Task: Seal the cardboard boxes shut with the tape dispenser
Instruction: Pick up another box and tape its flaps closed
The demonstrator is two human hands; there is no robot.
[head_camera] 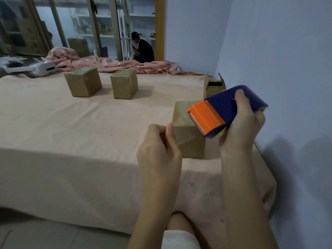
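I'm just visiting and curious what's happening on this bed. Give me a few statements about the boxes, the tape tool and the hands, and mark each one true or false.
1. The right hand holds a blue and orange tape dispenser. True.
2. The left hand lies flat on the bed sheet. False: it is raised, pinching a strip of clear tape in front of the nearest box.
3. Two closed boxes stand farther back on the bed. True.
4. The box by the wall is sealed. False: its flaps stand open.
5. The dispenser rests on the nearest box. False: it is held in the air above it.
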